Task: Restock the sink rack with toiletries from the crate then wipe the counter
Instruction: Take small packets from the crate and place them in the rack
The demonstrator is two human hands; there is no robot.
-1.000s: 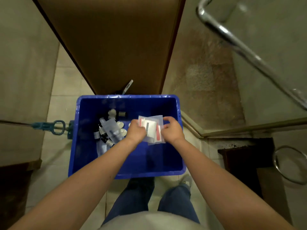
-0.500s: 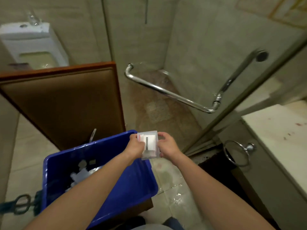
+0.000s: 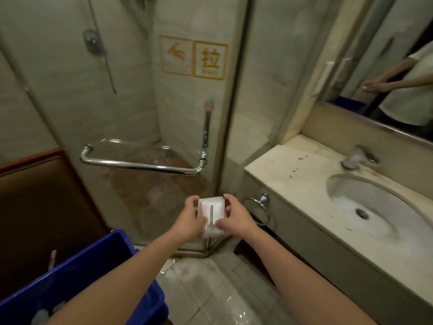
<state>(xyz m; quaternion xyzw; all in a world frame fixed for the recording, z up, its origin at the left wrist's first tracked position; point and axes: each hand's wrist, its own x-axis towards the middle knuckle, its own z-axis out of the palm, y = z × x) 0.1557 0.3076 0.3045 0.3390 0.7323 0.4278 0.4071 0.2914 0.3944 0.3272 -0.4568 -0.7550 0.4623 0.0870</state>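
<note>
I hold a small stack of clear plastic toiletry packets [image 3: 212,213] between both hands in mid-air, in front of the shower door. My left hand [image 3: 188,220] grips its left edge and my right hand [image 3: 235,218] grips its right edge. The blue crate [image 3: 98,266] sits at the bottom left, with a few pale items dimly visible inside. The cream stone counter [image 3: 295,181] with its oval sink [image 3: 375,207] lies to the right, marked with small red spots. No sink rack shows in this view.
A glass shower door with a chrome handle bar [image 3: 140,165] stands straight ahead. A chrome towel ring [image 3: 256,208] hangs on the counter's front. A brown panel [image 3: 39,207] is at left. A faucet [image 3: 356,158] and a mirror [image 3: 386,66] are at the back right. The floor tiles look wet.
The view has swung up and right from the crate to the counter and sink. Both hands lifted the packets out of the crate and carried them rightward.
</note>
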